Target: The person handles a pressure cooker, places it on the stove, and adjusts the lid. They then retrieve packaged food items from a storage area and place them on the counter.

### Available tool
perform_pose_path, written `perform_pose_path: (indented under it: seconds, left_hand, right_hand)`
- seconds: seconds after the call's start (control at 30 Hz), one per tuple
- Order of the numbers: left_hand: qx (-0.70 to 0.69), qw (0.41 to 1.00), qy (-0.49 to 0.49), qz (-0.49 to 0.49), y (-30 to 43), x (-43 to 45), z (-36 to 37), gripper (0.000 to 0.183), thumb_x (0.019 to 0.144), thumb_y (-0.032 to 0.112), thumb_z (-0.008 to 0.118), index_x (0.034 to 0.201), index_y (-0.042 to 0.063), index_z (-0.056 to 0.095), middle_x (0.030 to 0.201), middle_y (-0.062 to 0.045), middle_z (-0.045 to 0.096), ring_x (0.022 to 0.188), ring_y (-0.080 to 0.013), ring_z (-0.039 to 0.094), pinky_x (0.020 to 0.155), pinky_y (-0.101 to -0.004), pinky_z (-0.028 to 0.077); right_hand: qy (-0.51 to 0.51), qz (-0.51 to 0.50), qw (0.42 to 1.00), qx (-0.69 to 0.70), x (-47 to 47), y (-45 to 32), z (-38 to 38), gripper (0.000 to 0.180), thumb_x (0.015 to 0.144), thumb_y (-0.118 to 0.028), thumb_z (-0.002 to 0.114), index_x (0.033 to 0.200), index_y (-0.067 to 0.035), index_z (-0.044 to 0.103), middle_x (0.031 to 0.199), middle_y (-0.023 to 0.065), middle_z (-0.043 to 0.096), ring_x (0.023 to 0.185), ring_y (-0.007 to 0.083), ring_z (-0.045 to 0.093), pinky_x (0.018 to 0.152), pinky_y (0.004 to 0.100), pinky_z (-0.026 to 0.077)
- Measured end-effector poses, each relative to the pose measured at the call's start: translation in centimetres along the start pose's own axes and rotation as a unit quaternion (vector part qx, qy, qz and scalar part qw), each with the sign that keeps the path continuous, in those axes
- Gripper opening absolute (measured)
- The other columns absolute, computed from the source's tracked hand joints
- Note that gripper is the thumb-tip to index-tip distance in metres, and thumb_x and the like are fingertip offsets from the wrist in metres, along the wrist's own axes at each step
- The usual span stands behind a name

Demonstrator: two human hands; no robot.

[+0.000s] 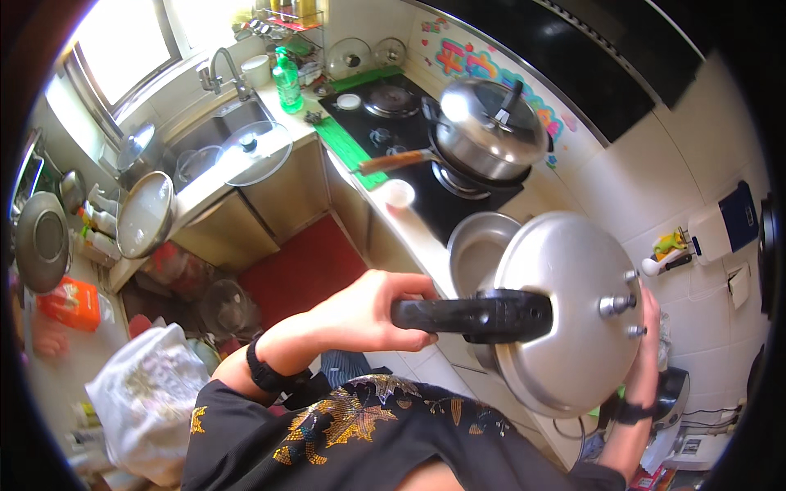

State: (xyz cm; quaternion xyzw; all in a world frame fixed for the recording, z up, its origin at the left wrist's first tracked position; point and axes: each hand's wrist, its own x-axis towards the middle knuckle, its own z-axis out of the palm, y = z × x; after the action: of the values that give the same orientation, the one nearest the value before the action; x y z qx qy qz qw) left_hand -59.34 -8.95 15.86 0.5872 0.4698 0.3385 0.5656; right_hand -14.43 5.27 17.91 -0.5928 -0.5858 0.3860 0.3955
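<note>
My left hand (374, 313) is wrapped around the black handle (473, 316) of an aluminium pressure cooker lid (571, 344). The lid is tilted, its domed top and metal valves facing me. My right hand (649, 331) holds the far rim, its fingers partly hidden behind the lid. Whether the cooker's body is under the lid cannot be told. Just beyond the lid, a round metal pan (482, 248) sits on the counter, partly covered by it.
A black gas hob (405, 123) carries a wok (479, 162) with a steel domed lid (485, 116); its wooden handle (396, 161) points over the counter's front. A small white bowl (399, 193) stands by the edge. Glass lids (258, 159) lie near the sink (196, 132).
</note>
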Motion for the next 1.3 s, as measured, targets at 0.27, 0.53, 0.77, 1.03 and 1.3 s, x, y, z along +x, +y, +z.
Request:
perform_pose_path:
  seconds: [0.27, 0.53, 0.77, 1.03, 1.3]
  left_hand:
    - [0.005, 0.978, 0.211, 0.006, 1.2, -11.5, -18.9, 0.027, 0.075, 0.011, 0.076, 0.096, -0.001, 0.064, 0.075, 0.0, 0.063, 0.069, -0.0056, 0.059, 0.062, -0.0218, 0.046]
    - [-0.05, 0.916, 0.387, -0.097, -2.8, -14.9, -29.4, 0.029, 0.073, 0.011, 0.076, 0.097, 0.001, 0.064, 0.069, 0.002, 0.06, 0.059, -0.0031, 0.054, 0.052, -0.0187, 0.039]
    - [-0.07, 0.887, 0.431, -0.15, -7.8, -9.4, -37.5, 0.029, 0.074, 0.013, 0.076, 0.097, 0.003, 0.064, 0.065, 0.003, 0.057, 0.051, -0.0035, 0.052, 0.045, -0.0178, 0.037]
    - [0.006, 0.906, 0.38, -0.188, -10.0, 4.6, -48.1, 0.034, 0.076, 0.02, 0.077, 0.104, 0.005, 0.064, 0.078, 0.002, 0.061, 0.068, -0.0051, 0.053, 0.062, -0.0218, 0.042]
    - [0.044, 0.954, 0.285, -0.08, -14.1, 21.3, -54.9, 0.037, 0.075, 0.029, 0.076, 0.099, 0.003, 0.062, 0.08, -0.009, 0.066, 0.075, -0.0173, 0.06, 0.072, -0.0327, 0.05]
  right_hand:
    - [-0.183, -0.053, 0.978, 0.08, 10.0, -13.8, 28.5, 0.033, 0.101, -0.036, 0.056, 0.102, -0.006, 0.068, 0.092, -0.0009, 0.065, 0.081, 0.0075, 0.058, 0.072, 0.0241, 0.046]
    - [-0.273, -0.111, 0.952, 0.08, 20.1, -16.4, 53.2, 0.039, 0.092, -0.037, 0.068, 0.098, 0.002, 0.067, 0.09, 0.0054, 0.067, 0.079, 0.0115, 0.06, 0.071, 0.0281, 0.049]
    - [-0.307, -0.166, 0.937, 0.007, 31.1, -13.8, 66.0, 0.034, 0.093, -0.032, 0.064, 0.099, 0.002, 0.068, 0.101, 0.0105, 0.065, 0.093, 0.0186, 0.061, 0.082, 0.0316, 0.048]
    - [-0.292, -0.031, 0.953, 0.078, 46.8, -15.3, 68.9, 0.04, 0.095, -0.041, 0.059, 0.098, -0.001, 0.066, 0.095, 0.007, 0.066, 0.088, 0.0162, 0.061, 0.081, 0.0292, 0.048]
    - [-0.222, -0.045, 0.973, 0.031, 59.9, -15.0, 63.9, 0.05, 0.092, -0.052, 0.062, 0.105, -0.004, 0.064, 0.104, 0.0065, 0.063, 0.098, 0.0143, 0.056, 0.087, 0.0292, 0.045]
